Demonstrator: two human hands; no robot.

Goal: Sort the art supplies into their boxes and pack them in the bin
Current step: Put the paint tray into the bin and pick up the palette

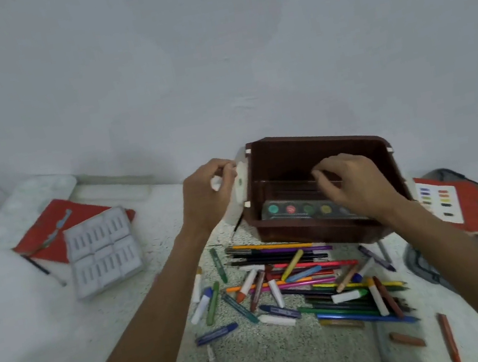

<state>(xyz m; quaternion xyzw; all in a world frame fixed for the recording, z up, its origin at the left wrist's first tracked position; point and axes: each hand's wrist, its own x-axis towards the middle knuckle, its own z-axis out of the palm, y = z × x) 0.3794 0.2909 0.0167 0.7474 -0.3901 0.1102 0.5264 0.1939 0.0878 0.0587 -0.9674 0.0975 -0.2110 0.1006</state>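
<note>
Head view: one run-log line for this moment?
left hand: on bin handle | right hand: inside bin, over paint set | crayons/pens: unsorted

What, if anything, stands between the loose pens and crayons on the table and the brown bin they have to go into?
Nothing visible blocks the way. The pile of pens and crayons lies on the table just in front of the brown bin, whose top is open. Inside, a paint palette fills the front, and the right hand reaches over it.

No text, brand, or number is showing clearly enough to read. The grey tray (104, 251), lying well to the left of the left hand's fingers (223, 172), is showing only blurred dark bars. The card (439, 203), sitting just right of the right hand's fingers (326, 176), is showing colour swatches without legible words.
</note>
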